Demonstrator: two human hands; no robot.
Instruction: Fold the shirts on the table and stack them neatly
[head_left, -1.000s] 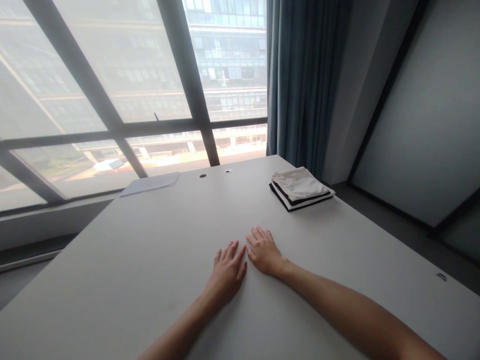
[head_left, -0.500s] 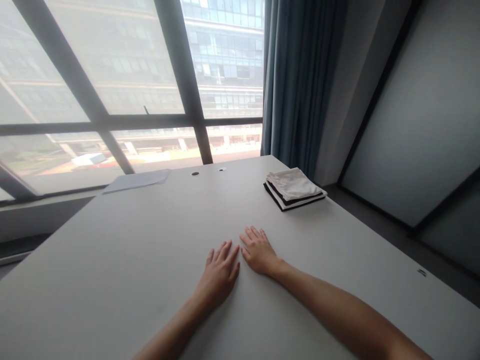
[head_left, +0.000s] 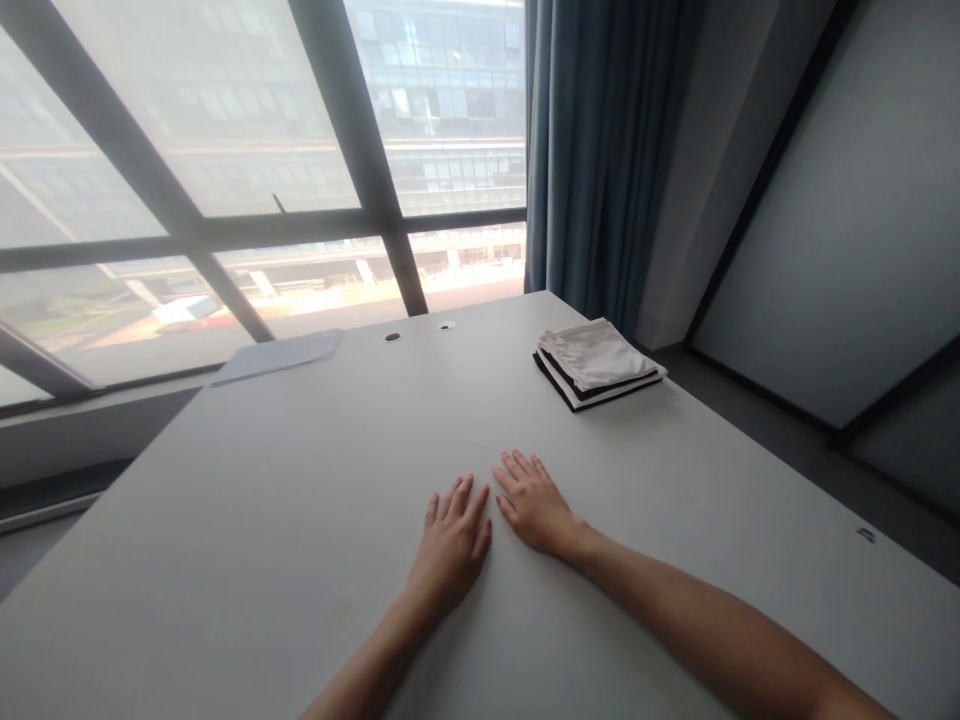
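My left hand (head_left: 452, 541) lies flat, palm down, on the white table (head_left: 300, 480), fingers stretched out and holding nothing. My right hand (head_left: 531, 502) rests flat beside it, fingers open too, the two hands almost touching at the fingertips. A small stack of folded cloths (head_left: 598, 361), white on top with black layers below, sits at the far right of the table, well beyond my right hand.
A sheet of paper (head_left: 277, 355) lies at the table's far edge by the window. Two round cable holes (head_left: 418, 331) are near that edge. A blue curtain (head_left: 600, 150) hangs at the back right. The table's right edge drops to dark floor.
Both hands stay flat in the same spot on the table. Only the view has shifted slightly.
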